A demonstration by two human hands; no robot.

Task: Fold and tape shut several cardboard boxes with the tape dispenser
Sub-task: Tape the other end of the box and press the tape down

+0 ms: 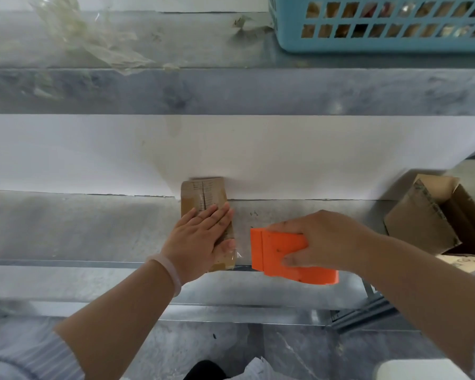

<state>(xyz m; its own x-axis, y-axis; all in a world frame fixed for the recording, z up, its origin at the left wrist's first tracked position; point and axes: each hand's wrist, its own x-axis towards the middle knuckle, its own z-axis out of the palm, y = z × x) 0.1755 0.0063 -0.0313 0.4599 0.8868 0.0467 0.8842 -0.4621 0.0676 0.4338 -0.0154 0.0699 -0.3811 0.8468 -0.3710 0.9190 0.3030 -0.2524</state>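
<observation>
Grey metal workbench [93, 229] crosses mid-frame, white board [285, 154] behind it; an upper shelf [231, 89] carries a blue basket [291, 42] upper right, crumpled clear plastic [93, 37] upper left; grey floor [299, 352] along the bottom

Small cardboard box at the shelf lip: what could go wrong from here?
1. The small cardboard box has its near end at the front edge of the shelf, pinned only by the flat left hand; a tug from the orange tape dispenser in the right hand could slide it off.
2. A loose clear tape tail at its near corner may snag or wrinkle.
</observation>
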